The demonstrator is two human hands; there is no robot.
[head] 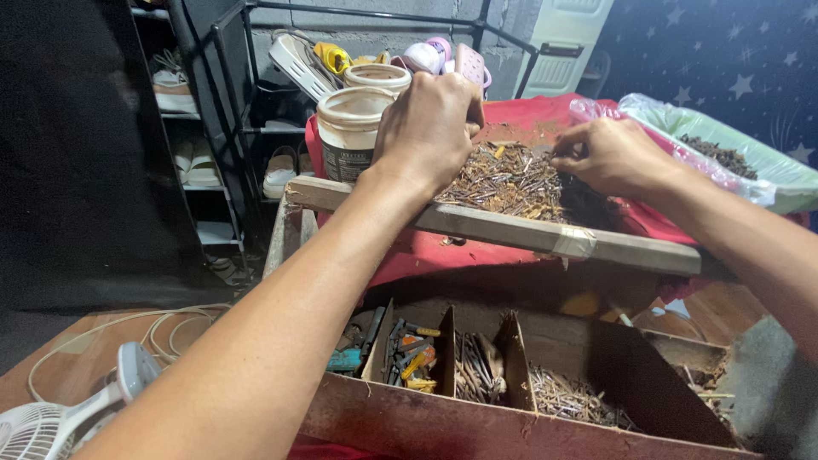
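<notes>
A heap of rusty nails (503, 181) lies on a red cloth (430, 253) behind a wooden plank (528, 234). My left hand (426, 128) reaches over the heap's far left side, fingers curled down onto the nails. My right hand (609, 155) rests at the heap's right edge, fingertips pinched among the nails; whether either hand holds a nail is hidden. Below, a wooden box (477, 417) has dividers, with tools (405, 349) in one compartment and nails (571, 399) in others.
Two white plastic buckets (351, 128) stand left of the heap. A clear bag with dark bits (724, 153) lies at the right. A black shoe rack (209, 153) with footwear stands at the left. A white fan (60, 417) and cable lie on the floor.
</notes>
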